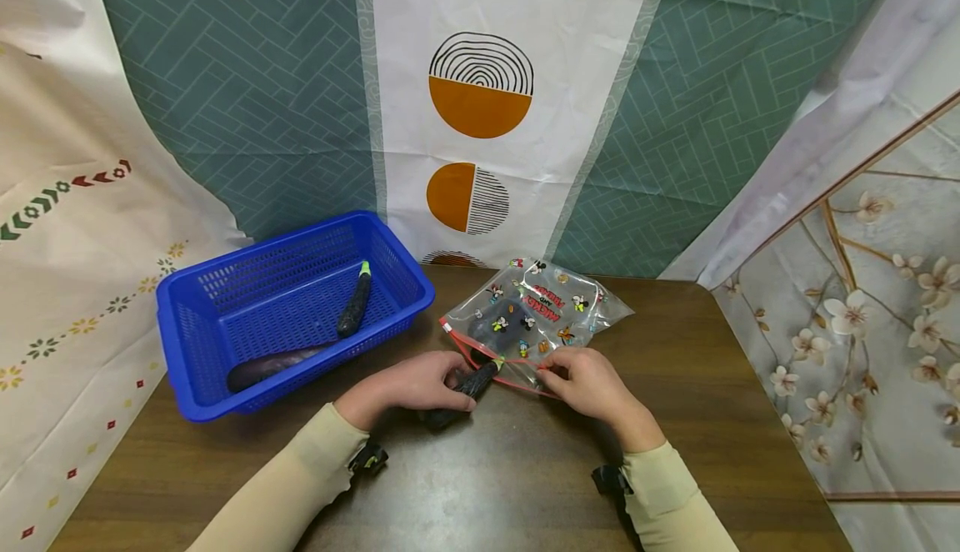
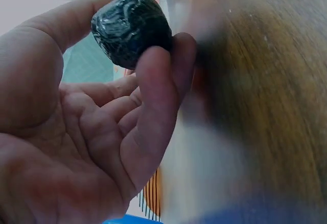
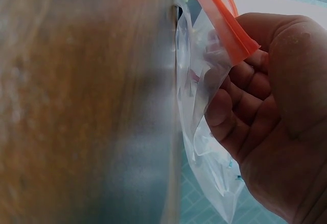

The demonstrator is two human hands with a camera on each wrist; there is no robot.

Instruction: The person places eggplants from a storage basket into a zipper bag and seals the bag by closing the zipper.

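Observation:
Around a dark, wrinkled, elongated vegetable (image 1: 477, 380) with a light green tip, the fingers and thumb of my left hand (image 1: 423, 381) are curled. That tip lies at the mouth of a clear zip bag (image 1: 551, 306) with a red-orange edge and cartoon prints. In the left wrist view, the rounded dark end of the vegetable (image 2: 132, 29) sits between thumb and fingers. My right hand (image 1: 588, 381) pinches the bag's edge; the right wrist view shows the orange zip strip (image 3: 227, 27) at its thumb. A dark shape shows through the bag's plastic.
A blue plastic basket (image 1: 176, 343) stands at the left of the wooden table (image 1: 480, 485). It holds another dark vegetable (image 1: 355, 303) with a green tip and a long purplish one (image 1: 273, 364). A patterned curtain (image 1: 630, 193) hangs behind the table.

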